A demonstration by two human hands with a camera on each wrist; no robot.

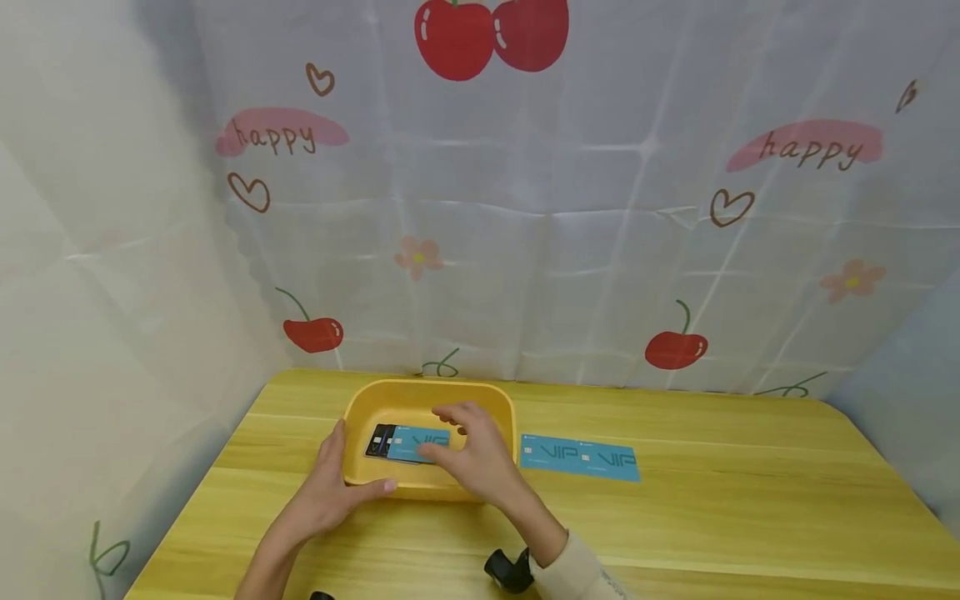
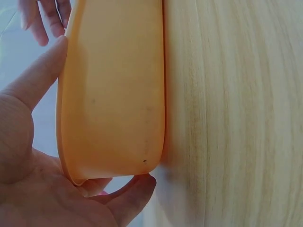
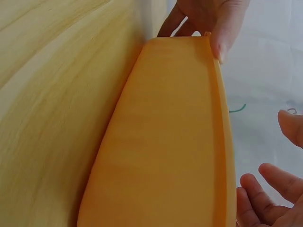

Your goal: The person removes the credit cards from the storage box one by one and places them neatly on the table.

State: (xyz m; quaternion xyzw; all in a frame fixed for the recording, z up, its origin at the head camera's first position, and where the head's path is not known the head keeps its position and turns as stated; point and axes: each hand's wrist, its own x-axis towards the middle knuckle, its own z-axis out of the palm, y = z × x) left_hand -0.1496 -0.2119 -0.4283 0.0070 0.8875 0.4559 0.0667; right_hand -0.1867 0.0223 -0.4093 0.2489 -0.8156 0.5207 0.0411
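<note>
A yellow tub [image 1: 427, 388] stands on the wooden table [image 1: 712, 500]; its outer wall fills the left wrist view [image 2: 113, 94] and the right wrist view [image 3: 165, 142]. My left hand [image 1: 330, 487] [image 2: 28, 179] grips the tub's near left corner, thumb along the front wall and fingers over the rim. Inside lie a blue VIP card [image 1: 412, 446] and a dark card [image 1: 377, 440] partly under it. My right hand [image 1: 476, 454] [image 3: 270, 194] reaches over the rim above the blue card, fingers loosely curved, nothing seen between them.
Two more blue VIP cards [image 1: 551, 452] [image 1: 611, 460] lie side by side on the table right of the tub. A cherry-printed cloth backdrop [image 1: 600, 250] closes off the back and left side. A black wrist mount [image 1: 510, 571] sits at my right sleeve.
</note>
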